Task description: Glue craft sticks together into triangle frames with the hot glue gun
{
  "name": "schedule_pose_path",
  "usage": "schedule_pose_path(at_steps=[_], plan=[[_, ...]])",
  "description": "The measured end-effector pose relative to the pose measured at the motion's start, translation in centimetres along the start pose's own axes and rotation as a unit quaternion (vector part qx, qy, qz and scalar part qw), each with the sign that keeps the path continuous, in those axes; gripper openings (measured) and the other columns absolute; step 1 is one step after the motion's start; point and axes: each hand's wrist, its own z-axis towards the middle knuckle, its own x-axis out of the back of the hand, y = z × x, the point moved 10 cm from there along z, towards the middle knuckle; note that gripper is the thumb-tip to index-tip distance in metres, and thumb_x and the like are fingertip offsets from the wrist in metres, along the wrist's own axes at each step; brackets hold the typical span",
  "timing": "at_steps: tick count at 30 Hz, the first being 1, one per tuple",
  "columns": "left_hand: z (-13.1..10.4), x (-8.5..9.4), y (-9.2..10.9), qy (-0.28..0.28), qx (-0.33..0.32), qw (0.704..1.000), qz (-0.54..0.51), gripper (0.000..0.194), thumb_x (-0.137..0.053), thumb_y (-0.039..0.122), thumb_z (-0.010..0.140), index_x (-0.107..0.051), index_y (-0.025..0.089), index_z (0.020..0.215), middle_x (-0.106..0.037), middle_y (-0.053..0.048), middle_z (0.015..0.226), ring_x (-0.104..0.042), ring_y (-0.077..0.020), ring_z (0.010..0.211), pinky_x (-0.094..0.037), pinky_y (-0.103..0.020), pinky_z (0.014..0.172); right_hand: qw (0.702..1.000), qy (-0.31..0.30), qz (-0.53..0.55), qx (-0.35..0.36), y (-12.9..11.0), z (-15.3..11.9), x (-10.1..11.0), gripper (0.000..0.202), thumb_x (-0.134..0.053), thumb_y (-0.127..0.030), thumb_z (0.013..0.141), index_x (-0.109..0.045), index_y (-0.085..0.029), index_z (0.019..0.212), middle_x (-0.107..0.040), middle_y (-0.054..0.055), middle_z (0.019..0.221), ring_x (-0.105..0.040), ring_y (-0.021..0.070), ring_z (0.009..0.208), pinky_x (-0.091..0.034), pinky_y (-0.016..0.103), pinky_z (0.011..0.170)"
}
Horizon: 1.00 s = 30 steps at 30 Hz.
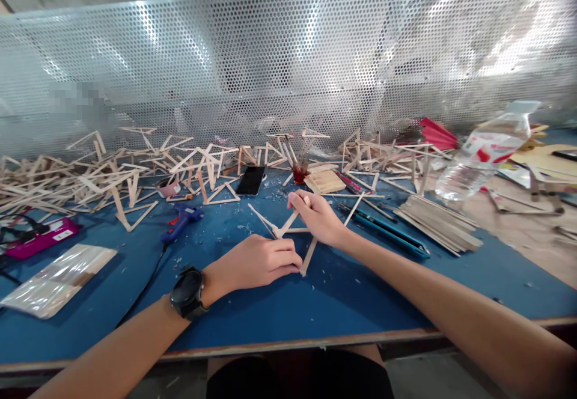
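Between my hands is a small frame of flat wooden sticks [288, 223], joined at angles just above the blue tabletop. My left hand [259, 261], with a black watch on its wrist, has its fingers curled over the lower part of this frame. My right hand [322, 219] pinches the upper end of a slanting stick between thumb and fingers. Another stick [309, 256] of the frame runs down toward my left fingertips. Part of the joints is hidden behind my fingers. A blue glue gun [183, 217] lies to the left, apart from both hands.
Piles of stick frames [85, 173] line the perforated metal screen [279, 68]. Around me lie a phone [251, 180], a magenta power strip [42, 238], a plastic packet [58, 279], a teal cutter-like tool [390, 237], loose sticks [437, 222] and a tilted water bottle [487, 149].
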Motion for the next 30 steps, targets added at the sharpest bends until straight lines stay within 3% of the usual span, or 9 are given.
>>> schedule_pose_path(at_steps=[9,30], plan=[[-0.06,-0.17,-0.02,-0.013,0.004,1.000,-0.001,0.027,-0.043,0.027,0.108,-0.070,0.025,0.111,-0.071,0.001,0.107,-0.067,-0.0105,0.082,-0.045,-0.025,0.070,1.000,-0.002,-0.002,0.001,0.02,0.02,-0.01,0.046,-0.044,-0.060,0.101,-0.060,-0.021,0.082,-0.033,-0.006,0.058,-0.030,0.0116,0.053,-0.024,0.027,0.050],[-0.03,-0.43,-0.15,-0.024,0.016,1.000,0.013,0.027,-0.042,0.030,0.108,-0.068,0.023,0.109,-0.070,0.000,0.103,-0.066,-0.0130,0.078,-0.043,-0.027,0.066,0.999,-0.031,-0.013,0.001,-0.13,0.07,-0.41,0.046,-0.043,-0.059,0.101,-0.061,-0.021,0.082,-0.035,-0.005,0.059,-0.033,0.0119,0.054,-0.025,0.027,0.051]])
